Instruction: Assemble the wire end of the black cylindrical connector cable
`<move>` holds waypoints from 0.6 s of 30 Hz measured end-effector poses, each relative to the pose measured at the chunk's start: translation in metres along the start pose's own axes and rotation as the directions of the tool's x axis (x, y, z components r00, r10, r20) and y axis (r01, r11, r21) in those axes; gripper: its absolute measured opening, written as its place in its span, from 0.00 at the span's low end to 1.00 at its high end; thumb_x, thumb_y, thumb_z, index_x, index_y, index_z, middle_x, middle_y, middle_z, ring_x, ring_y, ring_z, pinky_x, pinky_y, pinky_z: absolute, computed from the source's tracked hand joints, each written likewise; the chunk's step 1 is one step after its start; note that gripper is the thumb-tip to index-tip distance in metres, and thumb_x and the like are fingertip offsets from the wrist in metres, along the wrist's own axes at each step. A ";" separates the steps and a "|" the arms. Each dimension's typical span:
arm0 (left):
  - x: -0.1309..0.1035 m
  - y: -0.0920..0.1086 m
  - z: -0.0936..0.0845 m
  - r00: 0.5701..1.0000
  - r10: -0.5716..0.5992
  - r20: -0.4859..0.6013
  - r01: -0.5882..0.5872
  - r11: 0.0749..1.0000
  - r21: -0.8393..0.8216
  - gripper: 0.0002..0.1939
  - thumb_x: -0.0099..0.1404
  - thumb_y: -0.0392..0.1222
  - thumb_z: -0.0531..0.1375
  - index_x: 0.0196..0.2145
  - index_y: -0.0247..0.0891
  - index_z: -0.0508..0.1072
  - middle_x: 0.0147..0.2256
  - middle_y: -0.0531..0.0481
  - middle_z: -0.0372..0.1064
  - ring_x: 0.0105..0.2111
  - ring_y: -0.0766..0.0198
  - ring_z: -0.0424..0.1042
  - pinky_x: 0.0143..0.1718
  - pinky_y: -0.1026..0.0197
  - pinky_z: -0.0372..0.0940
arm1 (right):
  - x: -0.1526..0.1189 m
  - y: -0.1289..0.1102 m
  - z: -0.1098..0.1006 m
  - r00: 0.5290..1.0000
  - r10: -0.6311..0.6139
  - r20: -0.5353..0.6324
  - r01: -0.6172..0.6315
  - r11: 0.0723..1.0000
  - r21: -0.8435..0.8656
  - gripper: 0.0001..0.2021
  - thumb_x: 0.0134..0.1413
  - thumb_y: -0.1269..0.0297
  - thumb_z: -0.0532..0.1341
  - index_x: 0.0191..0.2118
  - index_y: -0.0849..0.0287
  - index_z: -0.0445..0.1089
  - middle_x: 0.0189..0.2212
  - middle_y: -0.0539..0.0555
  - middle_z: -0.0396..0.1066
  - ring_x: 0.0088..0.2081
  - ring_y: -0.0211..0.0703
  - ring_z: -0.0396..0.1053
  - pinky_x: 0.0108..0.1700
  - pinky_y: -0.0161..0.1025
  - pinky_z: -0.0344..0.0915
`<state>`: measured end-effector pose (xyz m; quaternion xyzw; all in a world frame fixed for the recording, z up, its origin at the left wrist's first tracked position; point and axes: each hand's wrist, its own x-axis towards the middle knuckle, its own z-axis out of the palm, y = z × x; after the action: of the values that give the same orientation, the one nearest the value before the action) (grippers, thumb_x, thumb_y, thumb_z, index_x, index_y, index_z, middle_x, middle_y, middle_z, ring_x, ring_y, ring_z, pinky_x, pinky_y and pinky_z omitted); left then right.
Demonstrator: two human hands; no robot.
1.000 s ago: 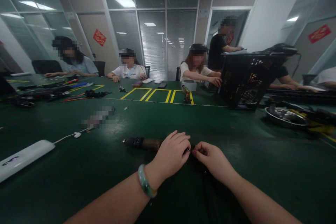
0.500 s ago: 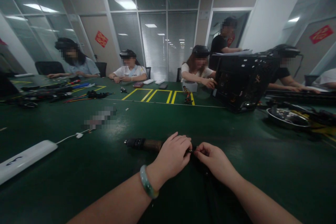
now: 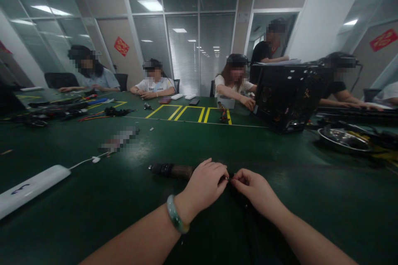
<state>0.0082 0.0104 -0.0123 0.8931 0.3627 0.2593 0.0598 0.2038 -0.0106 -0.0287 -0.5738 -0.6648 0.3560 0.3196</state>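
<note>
On the green table lies what looks like an electric screwdriver [image 3: 180, 171], with a metal tip at its left end and a brown and black body. My left hand [image 3: 209, 180], with a jade-coloured bangle on its wrist, is closed over its rear end, which the fingers hide. Close beside it, my right hand [image 3: 253, 184] pinches a small dark piece, apparently the end of a black cord, with thumb and forefinger. The fingertips of both hands almost meet there. A dark cord seems to run from that spot toward me, but it is hard to make out.
A white power bank [image 3: 34, 190] with a cable lies on the left. At the right stand a black computer case [image 3: 286, 95] and a metal bowl [image 3: 343, 140] of small parts. Bundled cables [image 3: 59, 112] lie far left. Several people sit or stand across the table [image 3: 174, 140].
Both hands keep almost the same pose at the tool's rear end. The view has shifted slightly. Across the table, a person's hand has moved a little lower beside the computer case.
</note>
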 end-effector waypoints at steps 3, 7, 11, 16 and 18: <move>0.001 0.002 0.000 1.000 -0.024 0.003 0.024 1.000 0.003 0.07 0.64 0.37 0.59 0.41 0.42 0.69 0.42 0.53 0.71 0.44 0.61 0.69 0.57 0.47 0.55 | -0.001 0.000 0.000 1.000 0.008 0.003 -0.008 1.000 0.003 0.09 0.56 0.59 0.58 0.33 0.58 0.70 0.26 0.49 0.71 0.28 0.39 0.68 0.28 0.32 0.58; 0.001 0.003 -0.002 0.998 -0.050 0.035 0.049 0.999 0.017 0.06 0.63 0.37 0.59 0.39 0.41 0.69 0.39 0.53 0.71 0.41 0.59 0.69 0.48 0.51 0.63 | -0.001 0.000 0.000 1.000 0.001 -0.004 -0.001 1.000 0.001 0.08 0.57 0.59 0.58 0.33 0.58 0.70 0.27 0.49 0.72 0.29 0.39 0.68 0.28 0.33 0.59; 0.000 0.004 -0.002 0.998 -0.044 0.035 0.044 0.999 0.018 0.05 0.63 0.36 0.59 0.38 0.40 0.69 0.41 0.52 0.70 0.42 0.60 0.69 0.48 0.52 0.63 | -0.001 0.000 0.001 1.000 0.005 0.005 -0.005 1.000 0.001 0.09 0.57 0.59 0.58 0.33 0.58 0.70 0.26 0.48 0.71 0.28 0.39 0.68 0.28 0.32 0.58; 0.000 0.001 0.000 0.999 -0.020 0.027 0.020 1.000 -0.002 0.04 0.65 0.36 0.58 0.38 0.41 0.70 0.44 0.52 0.70 0.45 0.60 0.69 0.50 0.52 0.62 | 0.000 0.000 0.000 1.000 0.000 0.009 0.000 1.000 -0.009 0.09 0.57 0.59 0.58 0.34 0.57 0.70 0.27 0.48 0.72 0.29 0.39 0.69 0.28 0.32 0.59; 0.000 0.001 0.000 1.000 -0.010 0.020 0.010 1.000 -0.011 0.04 0.64 0.35 0.58 0.38 0.41 0.70 0.45 0.52 0.70 0.46 0.60 0.68 0.51 0.52 0.61 | 0.000 0.000 0.000 1.000 -0.011 0.005 0.011 1.000 -0.019 0.08 0.57 0.59 0.58 0.33 0.57 0.70 0.26 0.48 0.72 0.29 0.39 0.69 0.29 0.32 0.59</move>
<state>0.0087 0.0098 -0.0119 0.8934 0.3653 0.2521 0.0696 0.2034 -0.0110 -0.0289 -0.5721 -0.6721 0.3495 0.3144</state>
